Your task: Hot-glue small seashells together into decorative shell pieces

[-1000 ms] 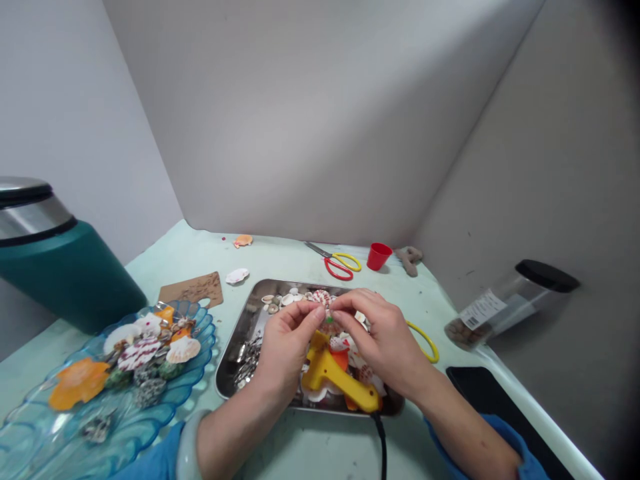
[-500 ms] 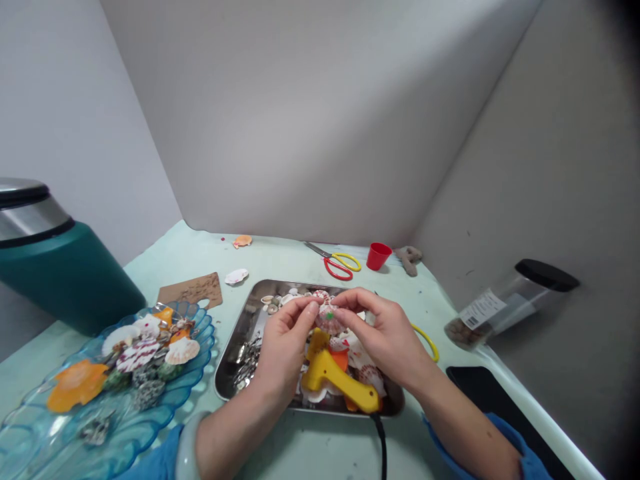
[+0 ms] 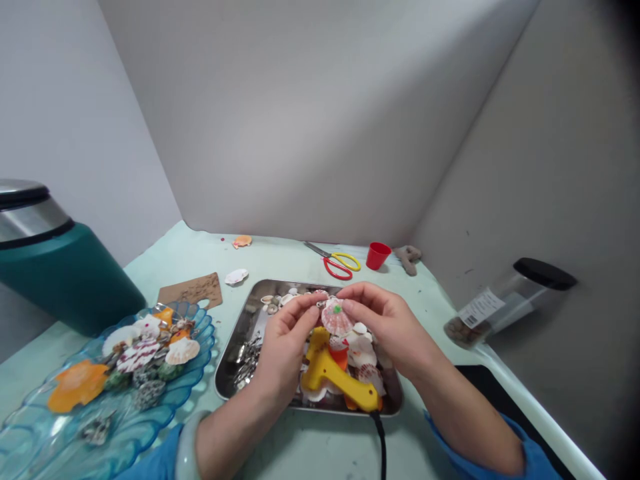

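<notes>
My left hand (image 3: 285, 343) and my right hand (image 3: 387, 327) meet over a steel tray (image 3: 247, 323). Together they pinch a pink and white scallop shell (image 3: 336, 320) with a small green bead on its top. Below the shell a yellow glue gun (image 3: 336, 377) lies in the tray on several more shells, its black cord running toward me. Small metal pieces (image 3: 247, 360) lie in the tray's left part.
A blue glass dish (image 3: 30, 420) of shells stands at the left, a teal bin (image 3: 65, 273) behind it. Brown card (image 3: 193, 290), loose shells, red and yellow scissors (image 3: 340, 263), a red cup (image 3: 378, 255), and a clear jar (image 3: 505, 303) lie around. A black phone (image 3: 493, 390) rests at right.
Both hands have turned the shell so its ribbed face and the green bead show. The right hand shifted slightly right and up.
</notes>
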Demonstrator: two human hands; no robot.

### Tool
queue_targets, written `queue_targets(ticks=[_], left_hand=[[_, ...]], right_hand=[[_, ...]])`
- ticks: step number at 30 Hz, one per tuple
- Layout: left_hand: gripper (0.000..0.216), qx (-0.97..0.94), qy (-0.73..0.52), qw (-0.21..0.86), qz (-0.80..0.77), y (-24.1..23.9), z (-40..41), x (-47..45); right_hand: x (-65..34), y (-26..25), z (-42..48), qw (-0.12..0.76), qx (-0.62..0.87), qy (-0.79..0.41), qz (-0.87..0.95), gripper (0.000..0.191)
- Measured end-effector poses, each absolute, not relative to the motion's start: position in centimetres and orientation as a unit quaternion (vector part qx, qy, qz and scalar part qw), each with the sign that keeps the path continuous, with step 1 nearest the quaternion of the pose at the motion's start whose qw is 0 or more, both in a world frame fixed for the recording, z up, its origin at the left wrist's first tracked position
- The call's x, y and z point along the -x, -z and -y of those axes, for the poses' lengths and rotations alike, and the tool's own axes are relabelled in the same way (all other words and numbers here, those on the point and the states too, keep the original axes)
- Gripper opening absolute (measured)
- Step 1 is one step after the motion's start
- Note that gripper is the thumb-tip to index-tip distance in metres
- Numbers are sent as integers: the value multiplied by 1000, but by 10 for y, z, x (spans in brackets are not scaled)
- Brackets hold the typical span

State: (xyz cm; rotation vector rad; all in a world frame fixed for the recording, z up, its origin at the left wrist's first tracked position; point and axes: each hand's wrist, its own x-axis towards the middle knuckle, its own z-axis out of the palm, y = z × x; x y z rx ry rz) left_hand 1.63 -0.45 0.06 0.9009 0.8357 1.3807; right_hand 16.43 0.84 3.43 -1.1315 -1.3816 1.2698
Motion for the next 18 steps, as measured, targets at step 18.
queue_targets(ticks=[18], left_hand=[[14, -477, -587, 502, -420, 2, 4, -16]], right_hand=[[-166, -38, -2, 405, 421, -473, 660, 23]])
